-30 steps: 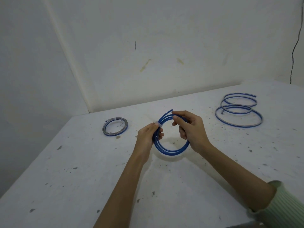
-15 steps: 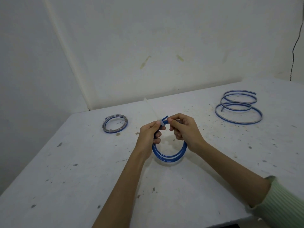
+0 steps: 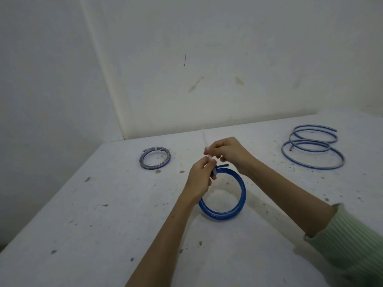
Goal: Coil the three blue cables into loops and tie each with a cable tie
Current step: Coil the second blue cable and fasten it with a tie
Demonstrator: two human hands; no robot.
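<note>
The left hand [image 3: 200,180] grips the coil [image 3: 223,193] held above the worktop [image 3: 103,224], while the right hand [image 3: 230,154] pinches the tie [image 3: 208,151] around it. A tied coil [image 3: 155,158] lies far left, a loose cable [image 3: 313,149] far right.

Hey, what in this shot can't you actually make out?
Head view only:
- Cable tie head and lock: covered by the left hand and right hand.
- Upper left of the held coil: behind the left hand.
- Right sleeve: cut off by the frame edge.
</note>
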